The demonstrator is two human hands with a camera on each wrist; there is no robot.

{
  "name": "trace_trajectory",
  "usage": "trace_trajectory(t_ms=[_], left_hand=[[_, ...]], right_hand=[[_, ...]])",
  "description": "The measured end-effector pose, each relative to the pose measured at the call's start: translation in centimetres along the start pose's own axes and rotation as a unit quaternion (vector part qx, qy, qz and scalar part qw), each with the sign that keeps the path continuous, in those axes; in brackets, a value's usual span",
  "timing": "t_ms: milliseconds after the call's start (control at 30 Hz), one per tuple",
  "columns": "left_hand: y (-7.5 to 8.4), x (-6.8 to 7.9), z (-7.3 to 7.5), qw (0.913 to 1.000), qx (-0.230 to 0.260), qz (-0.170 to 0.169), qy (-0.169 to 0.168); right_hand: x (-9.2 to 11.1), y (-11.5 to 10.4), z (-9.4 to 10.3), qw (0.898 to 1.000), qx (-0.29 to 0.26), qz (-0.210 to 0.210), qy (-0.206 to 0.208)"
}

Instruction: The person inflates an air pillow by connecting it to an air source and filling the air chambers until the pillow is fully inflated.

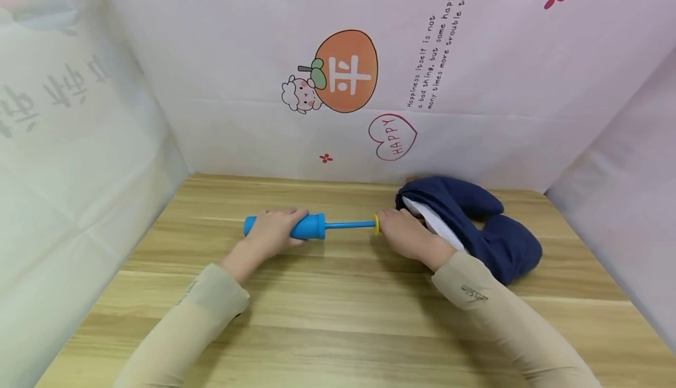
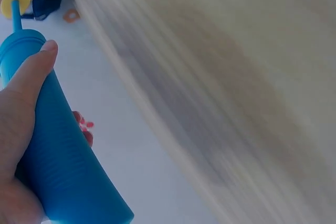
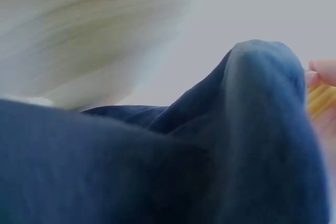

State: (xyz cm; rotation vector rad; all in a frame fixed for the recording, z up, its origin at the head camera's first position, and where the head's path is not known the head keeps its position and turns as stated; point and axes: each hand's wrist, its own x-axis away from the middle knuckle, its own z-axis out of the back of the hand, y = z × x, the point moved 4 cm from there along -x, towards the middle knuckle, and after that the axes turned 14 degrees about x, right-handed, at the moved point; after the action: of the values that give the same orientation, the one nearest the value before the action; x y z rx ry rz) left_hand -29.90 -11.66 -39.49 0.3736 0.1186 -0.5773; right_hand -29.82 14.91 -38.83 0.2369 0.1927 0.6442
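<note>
A blue hand pump [image 1: 311, 227] lies sideways above the wooden table, its rod [image 1: 348, 225] drawn out to the right. My left hand [image 1: 274, 230] grips the barrel; in the left wrist view the thumb lies along the blue barrel [image 2: 68, 150] and fingertips show on the far side. At the rod's end, my right hand [image 1: 406, 232] holds the yellow handle [image 1: 377, 224], its fingers around the yellow part [image 3: 321, 100] in the right wrist view. Close beside that hand is a navy U-shaped neck pillow [image 1: 507, 241], with a white strip [image 1: 435, 223] showing along its open side.
The wooden table [image 1: 327, 317] has a white printed sheet [image 1: 237, 83] rising behind it. More white sheeting hangs at the left [image 1: 63, 171] and right [image 1: 628, 159]. A small brown piece [image 1: 411, 179] shows behind the pillow. Navy fabric [image 3: 157, 166] fills much of the right wrist view.
</note>
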Motion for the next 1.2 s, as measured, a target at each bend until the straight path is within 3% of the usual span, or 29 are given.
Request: trace_trajectory(t_ms=[267,533,733,933,1200], left_hand=[[2.1,-1.6,-0.9,0.9999,-0.014,-0.002,-0.010],[3.8,-2.4,-2.0,0.9997,0.010,-0.016,-0.017],[4.6,-2.9,-2.2,0.9991,0.019,-0.022,-0.032],[4.2,-2.8,-2.1,0.9983,0.034,-0.027,-0.039],[2.1,-2.0,-1.4,0.9986,0.044,-0.010,-0.029]], right_hand=[[-0.6,-1.4,-0.1,1.000,0.004,-0.009,-0.013],[-1.6,-3.1,0.2,0.999,0.046,-0.005,-0.020],[-1.7,-3.9,0.2,0.999,0.015,0.006,-0.036],[-1.2,-2.9,-0.1,1.000,-0.006,0.020,-0.020],[-0.6,-0.8,0.1,0.999,-0.015,0.030,0.000]])
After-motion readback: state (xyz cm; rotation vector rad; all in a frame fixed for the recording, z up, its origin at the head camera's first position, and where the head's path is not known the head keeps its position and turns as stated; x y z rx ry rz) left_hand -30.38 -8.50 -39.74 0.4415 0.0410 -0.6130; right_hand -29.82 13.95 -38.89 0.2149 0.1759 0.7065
